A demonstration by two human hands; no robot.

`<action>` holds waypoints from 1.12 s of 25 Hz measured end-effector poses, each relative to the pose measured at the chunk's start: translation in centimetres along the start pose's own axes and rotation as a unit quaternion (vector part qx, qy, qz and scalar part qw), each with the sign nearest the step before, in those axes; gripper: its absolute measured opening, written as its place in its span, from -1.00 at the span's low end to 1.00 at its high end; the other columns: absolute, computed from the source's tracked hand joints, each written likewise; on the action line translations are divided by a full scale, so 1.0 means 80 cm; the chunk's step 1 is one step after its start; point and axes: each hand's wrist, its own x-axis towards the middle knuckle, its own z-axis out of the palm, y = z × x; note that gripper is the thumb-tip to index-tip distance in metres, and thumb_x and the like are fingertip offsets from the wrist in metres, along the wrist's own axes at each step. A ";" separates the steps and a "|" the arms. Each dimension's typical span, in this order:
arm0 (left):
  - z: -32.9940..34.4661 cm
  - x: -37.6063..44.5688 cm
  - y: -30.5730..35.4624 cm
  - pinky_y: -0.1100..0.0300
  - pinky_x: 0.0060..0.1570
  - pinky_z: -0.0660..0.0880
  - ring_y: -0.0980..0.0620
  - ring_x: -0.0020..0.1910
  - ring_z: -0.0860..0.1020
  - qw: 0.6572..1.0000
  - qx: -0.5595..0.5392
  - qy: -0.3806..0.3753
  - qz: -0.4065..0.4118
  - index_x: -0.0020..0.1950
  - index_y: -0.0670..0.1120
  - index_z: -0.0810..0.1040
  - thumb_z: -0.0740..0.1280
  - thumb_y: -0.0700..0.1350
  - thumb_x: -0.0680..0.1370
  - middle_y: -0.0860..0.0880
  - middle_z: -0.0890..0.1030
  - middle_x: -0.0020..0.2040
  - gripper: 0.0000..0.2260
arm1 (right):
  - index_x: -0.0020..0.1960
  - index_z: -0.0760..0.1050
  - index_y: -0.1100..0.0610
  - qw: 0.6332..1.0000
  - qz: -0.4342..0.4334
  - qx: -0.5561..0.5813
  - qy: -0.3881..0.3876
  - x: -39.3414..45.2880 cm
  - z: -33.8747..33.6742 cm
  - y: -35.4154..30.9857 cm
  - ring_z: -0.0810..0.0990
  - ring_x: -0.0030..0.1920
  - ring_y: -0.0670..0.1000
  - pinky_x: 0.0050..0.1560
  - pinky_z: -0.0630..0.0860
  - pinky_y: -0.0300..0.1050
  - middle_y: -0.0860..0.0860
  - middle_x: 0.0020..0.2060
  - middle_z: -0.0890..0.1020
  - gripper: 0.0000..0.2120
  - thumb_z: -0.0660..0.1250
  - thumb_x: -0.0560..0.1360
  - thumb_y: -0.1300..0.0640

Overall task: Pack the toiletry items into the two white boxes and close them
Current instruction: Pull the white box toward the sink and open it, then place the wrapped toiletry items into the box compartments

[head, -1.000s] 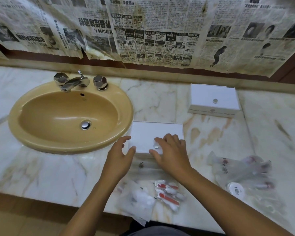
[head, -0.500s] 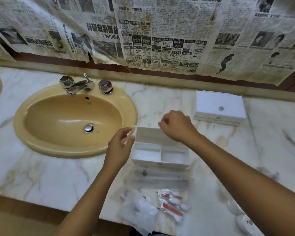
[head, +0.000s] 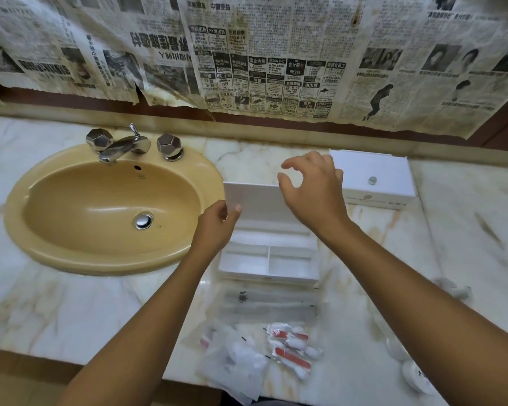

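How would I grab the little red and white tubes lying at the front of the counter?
Pinch one red-and-white tube across its narrow middle, coming straight down from above. The tubes lie flat on the marble counter, long and slim, with nothing above them, so fingers probably fit either side of one.

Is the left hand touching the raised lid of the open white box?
Touching. The head view shows the left hand with its thumb laid on the lid at its left edge.
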 end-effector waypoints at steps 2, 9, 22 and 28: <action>0.003 -0.001 -0.001 -0.05 0.09 0.53 -0.17 0.06 0.62 1.000 0.005 0.009 -0.006 0.09 -0.18 0.60 0.31 0.07 0.63 -0.18 0.67 0.04 -0.69 | 0.09 0.56 0.04 0.999 -0.013 0.031 0.004 -0.039 -0.010 -0.005 0.41 0.08 -0.01 0.05 0.21 -0.12 -0.04 -0.03 0.53 -0.80 0.30 0.50 0.04; 0.001 -0.032 -0.021 0.18 0.30 0.43 0.09 0.36 0.47 1.000 -0.015 0.000 0.027 0.50 -0.09 0.40 0.26 -0.22 0.65 0.00 0.50 0.42 -0.60 | 0.10 0.49 -0.05 0.963 -0.137 0.007 -0.233 -0.243 0.031 -0.003 0.44 -0.07 -0.05 -0.06 0.39 -0.12 -0.10 -0.12 0.51 -0.66 0.24 0.40 -0.18; 0.000 -0.062 -0.036 -0.08 0.48 0.28 -0.27 0.48 0.31 0.992 0.088 -0.086 0.013 0.62 0.01 0.19 0.16 -0.20 0.70 -0.29 0.32 0.51 -0.52 | 0.22 0.44 -0.03 0.919 -0.208 -0.087 -0.323 -0.268 0.080 0.010 0.45 0.05 0.11 0.09 0.33 0.05 0.05 0.10 0.51 -0.60 0.36 0.41 -0.08; 0.001 -0.064 -0.036 0.09 0.53 0.19 0.02 0.60 0.16 0.996 0.031 -0.080 -0.002 0.61 0.04 0.19 0.14 -0.24 0.70 -0.04 0.23 0.61 -0.52 | -0.05 0.65 -0.02 0.931 -0.183 -0.014 -0.316 -0.260 0.076 0.016 0.54 -0.13 -0.01 -0.02 0.21 -0.14 -0.07 -0.17 0.61 -0.80 0.39 0.36 -0.03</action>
